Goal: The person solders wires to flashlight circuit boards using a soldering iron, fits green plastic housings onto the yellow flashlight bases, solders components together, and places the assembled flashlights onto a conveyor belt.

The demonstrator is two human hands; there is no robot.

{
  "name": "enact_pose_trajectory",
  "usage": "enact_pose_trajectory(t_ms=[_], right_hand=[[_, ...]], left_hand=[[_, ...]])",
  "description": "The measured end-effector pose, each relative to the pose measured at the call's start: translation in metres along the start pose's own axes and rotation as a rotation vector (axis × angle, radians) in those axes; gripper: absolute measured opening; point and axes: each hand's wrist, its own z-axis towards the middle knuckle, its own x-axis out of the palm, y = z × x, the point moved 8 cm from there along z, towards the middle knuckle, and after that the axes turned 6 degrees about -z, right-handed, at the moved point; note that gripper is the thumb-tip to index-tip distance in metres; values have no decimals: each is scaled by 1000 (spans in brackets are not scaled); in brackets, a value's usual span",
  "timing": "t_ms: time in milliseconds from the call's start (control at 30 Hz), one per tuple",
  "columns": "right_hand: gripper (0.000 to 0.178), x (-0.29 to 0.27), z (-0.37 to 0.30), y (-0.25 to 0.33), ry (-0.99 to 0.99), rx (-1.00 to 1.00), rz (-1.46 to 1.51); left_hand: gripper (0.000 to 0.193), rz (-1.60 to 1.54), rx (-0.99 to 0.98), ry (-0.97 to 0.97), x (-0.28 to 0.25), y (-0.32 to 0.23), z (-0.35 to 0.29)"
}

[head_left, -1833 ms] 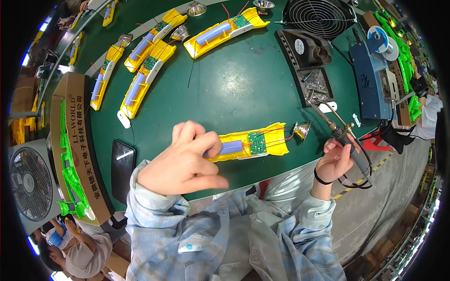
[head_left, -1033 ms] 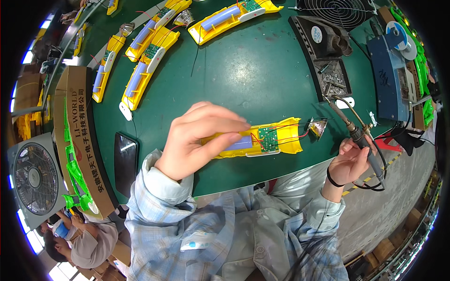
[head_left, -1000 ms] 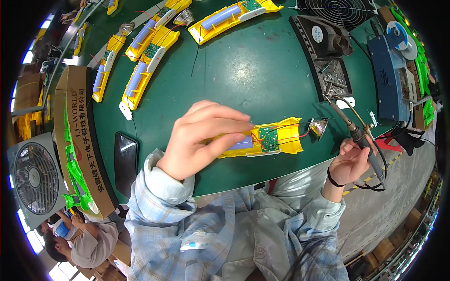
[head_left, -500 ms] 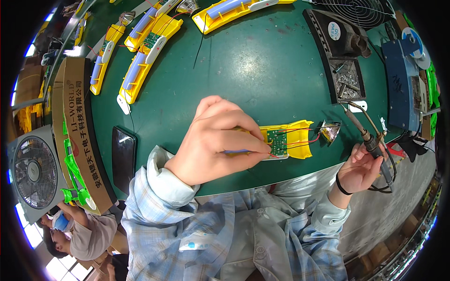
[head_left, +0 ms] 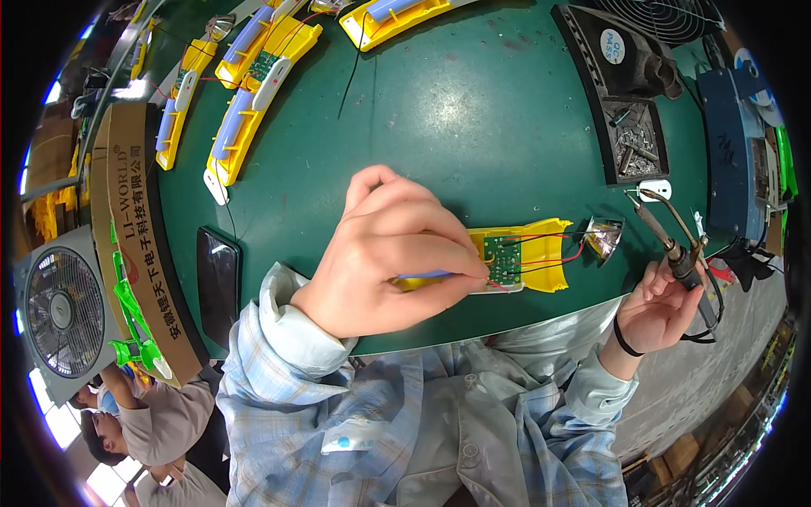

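A yellow plastic housing (head_left: 551, 253) lies near the table's front edge, with a green circuit board (head_left: 504, 256) and a partly covered blue-violet battery (head_left: 425, 275) inside. My left hand (head_left: 397, 253) is over its left part, thumb and forefinger pinched at the board's left edge. A thin red wire (head_left: 500, 286) comes out beside the fingertips. Red and black leads run from the board to a shiny reflector (head_left: 604, 239) on the right. In my right hand (head_left: 655, 317) a soldering iron (head_left: 681, 264) is held by its dark handle, tip pointing up-left, away from the board.
Several yellow housings (head_left: 245, 118) with batteries lie at the far left and back. A phone (head_left: 218, 283) and a cardboard box (head_left: 139, 228) stand left. On the right are a soldering stand (head_left: 629, 68), a metal-scrap tray (head_left: 635, 148) and a blue unit (head_left: 728, 152). A fan (head_left: 59, 308) and co-workers (head_left: 148, 422) appear beyond.
The view has shifted slightly. The reflector appears turned a little. My left hand keeps its pinch at the board, and the soldering iron stays in my right hand, off the work.
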Motion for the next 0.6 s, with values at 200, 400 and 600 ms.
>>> enact_pose_trajectory(t_ms=[200, 400, 600], right_hand=[[34, 0, 0, -1, 20, 4, 23], [33, -7, -16, 23, 32, 79, 216], [36, 5, -29, 36, -14, -87, -347]], left_hand=[[13, 5, -14, -36, 0, 3, 0], [14, 51, -3, -73, -1, 1, 0], [15, 118, -24, -87, -1, -1, -5]])
